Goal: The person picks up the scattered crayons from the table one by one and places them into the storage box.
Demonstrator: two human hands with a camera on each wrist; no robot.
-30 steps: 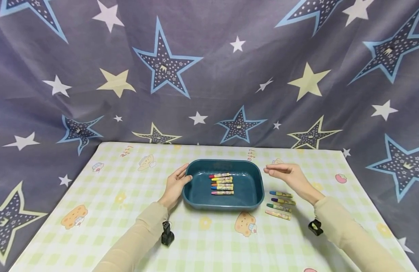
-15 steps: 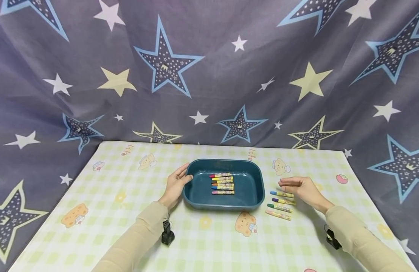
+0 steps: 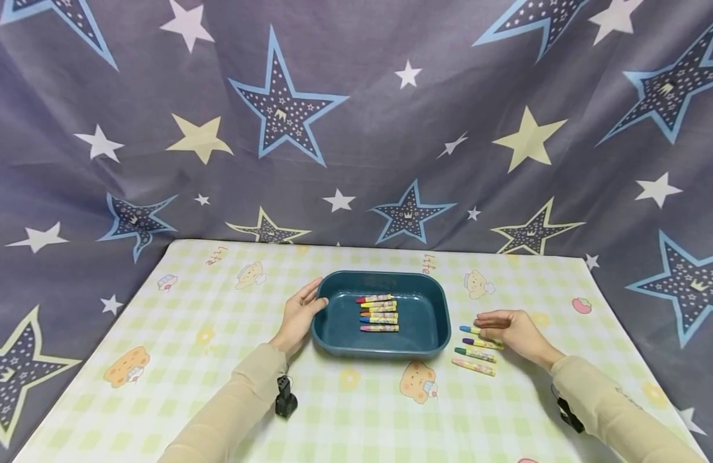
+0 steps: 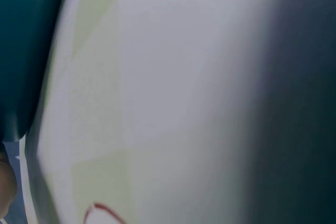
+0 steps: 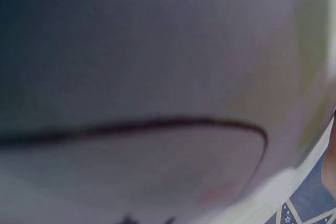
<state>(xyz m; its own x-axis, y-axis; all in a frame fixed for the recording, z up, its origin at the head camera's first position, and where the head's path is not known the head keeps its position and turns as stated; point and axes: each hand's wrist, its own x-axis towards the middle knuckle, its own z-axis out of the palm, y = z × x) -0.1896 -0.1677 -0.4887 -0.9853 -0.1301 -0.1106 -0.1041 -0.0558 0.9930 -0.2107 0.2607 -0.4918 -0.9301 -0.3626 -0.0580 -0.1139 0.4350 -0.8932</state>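
Blue crayon (image 3: 468, 329) is on the table (image 3: 217, 399), right of centre in the lower half of the frame; long axis runs about left-right, coloured tip pointing left, rear end hidden by the right hand (image 3: 517, 333). Fingers are at the crayon; can't tell if they pinch it. Below it lie a purple crayon (image 3: 481, 344), green crayon (image 3: 475, 354) and peach crayon (image 3: 473, 367), near parallel, tips left, rear ends slightly lower. Left hand (image 3: 295, 321) grips the left end of the teal tray (image 3: 426, 325), thumb over the rim; tray's long axis also left-right, lower centre. Inside it, a stacked column of crayons (image 3: 379, 315), tips left, roughly level, top red one's rear end raised a touch. Right wrist view mostly blurred.
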